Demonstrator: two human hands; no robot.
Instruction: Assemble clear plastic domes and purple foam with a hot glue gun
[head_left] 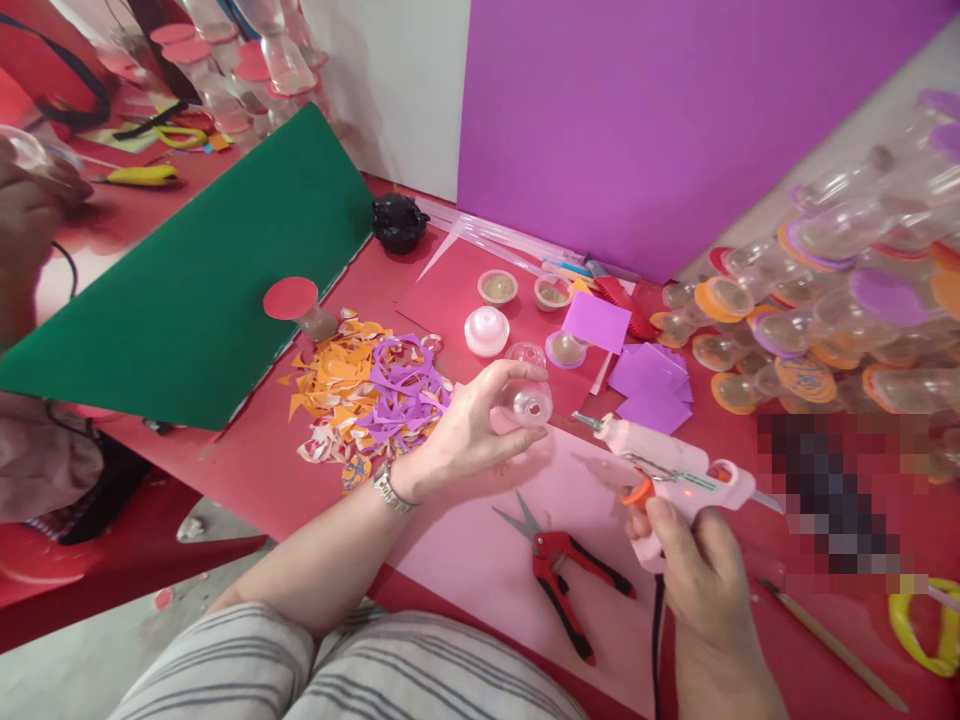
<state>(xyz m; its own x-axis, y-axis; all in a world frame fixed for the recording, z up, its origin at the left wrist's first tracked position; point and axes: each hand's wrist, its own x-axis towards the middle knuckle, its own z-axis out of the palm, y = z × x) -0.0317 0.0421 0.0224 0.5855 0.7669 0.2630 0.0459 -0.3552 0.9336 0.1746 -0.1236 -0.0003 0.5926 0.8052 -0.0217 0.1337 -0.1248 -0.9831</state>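
My left hand (471, 420) grips a clear plastic bottle top (531, 404), its small round opening turned toward the glue gun. My right hand (694, 560) is wrapped round a pink hot glue gun (660, 450), a finger at its orange trigger (639, 492). The metal nozzle (587, 421) points left at the bottle top, a short gap apart from it. Below them, red-and-black snips (559, 570) lie with blades apart on a pink sheet (465, 560). Just behind my left hand stand a pale domed bottle piece (487, 331) and small cups of sand (498, 288).
Orange and purple paper scraps (352, 380) pile up at left, beside a leaning green board (225, 270). Purple paper squares (652, 385) lie at right, before stacked sand-filled bottle hourglasses (832, 300). A brown stick (836, 645) lies near yellow-handled scissors (922, 625). Another person's hand (45, 190) shows far left.
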